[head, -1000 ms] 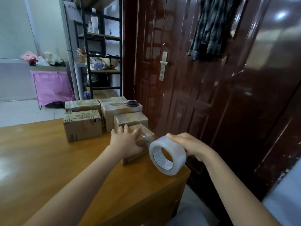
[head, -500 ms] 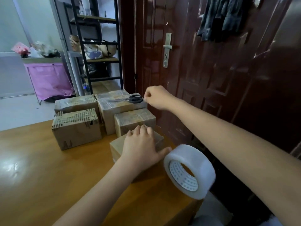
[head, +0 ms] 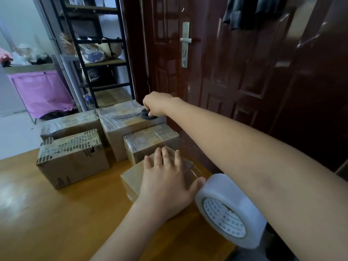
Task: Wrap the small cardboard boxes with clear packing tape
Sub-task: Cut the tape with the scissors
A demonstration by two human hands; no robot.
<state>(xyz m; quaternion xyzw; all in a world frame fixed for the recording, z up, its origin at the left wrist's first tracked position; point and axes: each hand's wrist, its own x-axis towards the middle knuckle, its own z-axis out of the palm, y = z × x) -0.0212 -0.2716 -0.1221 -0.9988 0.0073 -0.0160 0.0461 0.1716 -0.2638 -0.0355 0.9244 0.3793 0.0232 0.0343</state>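
Four taped boxes [head: 120, 132] stand grouped at the far end of the table [head: 56, 213]; their wrapping appears complete. The nearest small box [head: 131, 180] is in progress: a clear strip runs from it to the tape roll [head: 228, 210], which stands just beside it, uncut. The left hand [head: 165, 183] presses flat on this box, fingers straight. The right hand [head: 157, 104] curls its fingers round the handles of the scissors [head: 135, 115] lying on the tallest box.

A wooden tabletop [head: 56, 213] fills the near left. Far behind it stands a black shelf rack [head: 98, 53] holding bags, with a pink bin [head: 39, 91] further left. A dark red door [head: 216, 72] with a metal handle [head: 185, 40] stands at right, dark cloth [head: 244, 10] hanging on it.
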